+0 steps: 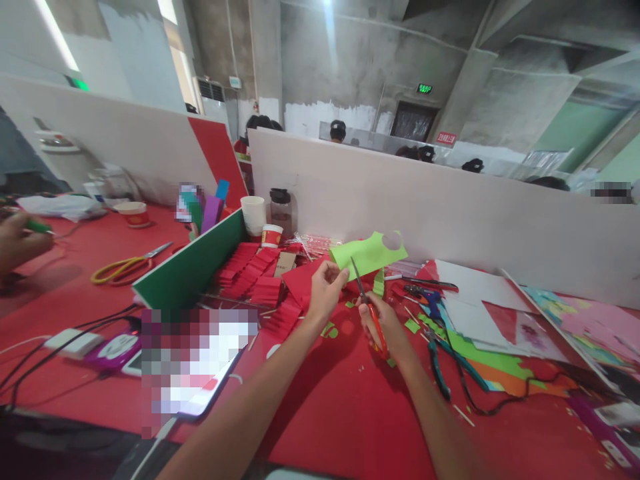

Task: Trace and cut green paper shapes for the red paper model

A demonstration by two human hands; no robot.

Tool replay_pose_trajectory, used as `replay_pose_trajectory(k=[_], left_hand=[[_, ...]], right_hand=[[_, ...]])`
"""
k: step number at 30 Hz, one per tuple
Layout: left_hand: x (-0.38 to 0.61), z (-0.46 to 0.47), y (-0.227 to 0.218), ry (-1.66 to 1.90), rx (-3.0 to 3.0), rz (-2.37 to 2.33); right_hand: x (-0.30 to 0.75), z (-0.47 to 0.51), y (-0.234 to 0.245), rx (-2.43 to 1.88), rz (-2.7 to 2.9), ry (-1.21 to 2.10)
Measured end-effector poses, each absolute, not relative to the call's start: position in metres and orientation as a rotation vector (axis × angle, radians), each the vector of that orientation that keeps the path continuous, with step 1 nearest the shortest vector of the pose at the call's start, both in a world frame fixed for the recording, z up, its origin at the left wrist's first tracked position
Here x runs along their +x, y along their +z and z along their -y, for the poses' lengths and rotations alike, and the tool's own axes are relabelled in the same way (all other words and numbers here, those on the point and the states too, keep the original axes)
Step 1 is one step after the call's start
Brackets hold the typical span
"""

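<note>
My left hand (327, 288) pinches the lower left edge of a lime-green sheet of paper (370, 255), raised above the red table. A rounded notch is cut out of the sheet's upper right side. In my right hand (383, 323) is a pair of scissors (373, 317) with red-orange handles. Their blades point up and left and meet the paper's lower edge; whether they are parted I cannot tell. Green paper scraps (329, 330) lie on the table below my hands. Folded red paper strips (253, 267) are heaped to the left of them.
Pliers (437, 367) and a cable lie at the right, near paper sheets (470, 303). A lit phone (210, 367) stands at the left by a green divider (190, 273). Paper cups (271, 235) and a bottle (281, 212) stand behind. Another person's hand (23, 243) is at far left.
</note>
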State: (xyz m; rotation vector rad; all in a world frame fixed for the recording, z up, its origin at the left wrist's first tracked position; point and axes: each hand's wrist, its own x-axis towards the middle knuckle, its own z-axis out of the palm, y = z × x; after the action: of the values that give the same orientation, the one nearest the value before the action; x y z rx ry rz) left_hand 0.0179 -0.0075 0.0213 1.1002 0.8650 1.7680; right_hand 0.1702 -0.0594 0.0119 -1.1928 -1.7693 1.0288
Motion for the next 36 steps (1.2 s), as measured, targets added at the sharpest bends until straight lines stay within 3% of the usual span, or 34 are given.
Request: replay_pose_trajectory(k=[19, 36], left_hand=[[0.015, 0.006, 0.022, 1.620, 1.140, -0.817], [0.018, 0.011, 0.025, 1.623, 1.106, -0.797]], right_hand=[[0.185, 0.053, 0.012, -1.151, 1.788, 1.059], [0.185, 0.051, 0.016, -1.121, 1.861, 0.875]])
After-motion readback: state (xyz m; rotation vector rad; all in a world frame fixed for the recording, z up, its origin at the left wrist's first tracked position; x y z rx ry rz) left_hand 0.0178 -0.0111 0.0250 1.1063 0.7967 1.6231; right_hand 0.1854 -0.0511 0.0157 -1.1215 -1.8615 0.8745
